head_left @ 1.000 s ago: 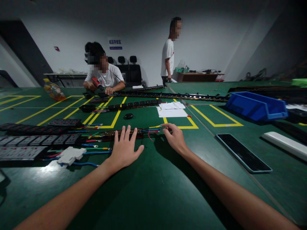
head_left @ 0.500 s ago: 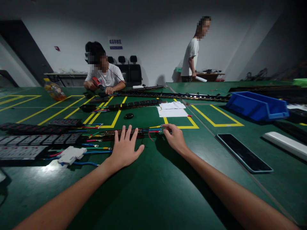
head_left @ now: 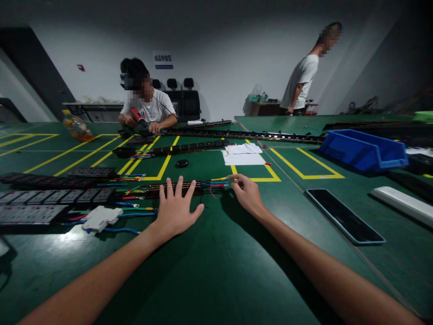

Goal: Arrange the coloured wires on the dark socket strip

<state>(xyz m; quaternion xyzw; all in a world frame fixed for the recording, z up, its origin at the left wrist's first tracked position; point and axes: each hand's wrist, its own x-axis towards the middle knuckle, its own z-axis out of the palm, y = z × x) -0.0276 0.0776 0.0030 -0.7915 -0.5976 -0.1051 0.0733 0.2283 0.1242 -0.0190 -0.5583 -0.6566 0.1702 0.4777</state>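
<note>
My left hand point(head_left: 176, 210) lies flat with its fingers spread over a dark strip with wires along it point(head_left: 154, 192). Part of that strip is hidden beneath the palm. From its right end come several coloured wires with ring terminals, among them a yellow wire point(head_left: 219, 179) and a thin loose red wire point(head_left: 212, 192). The fingers of my right hand point(head_left: 248, 194) are curled, with thumb and index fingertip pinched at the ring terminal point(head_left: 228, 177) of the yellow wire.
Socket strips point(head_left: 61, 197) and a white plastic piece point(head_left: 101, 218) lie at left. A phone point(head_left: 343, 216), a blue bin point(head_left: 363, 149) and paper sheets point(head_left: 243, 157) lie to the right. Across the green table, a co-worker point(head_left: 149, 106) holds a red power tool; another person point(head_left: 301, 81) stands behind.
The person standing at the back has moved to the right and leans further forward. My hands have barely moved, and the wires lie as before.
</note>
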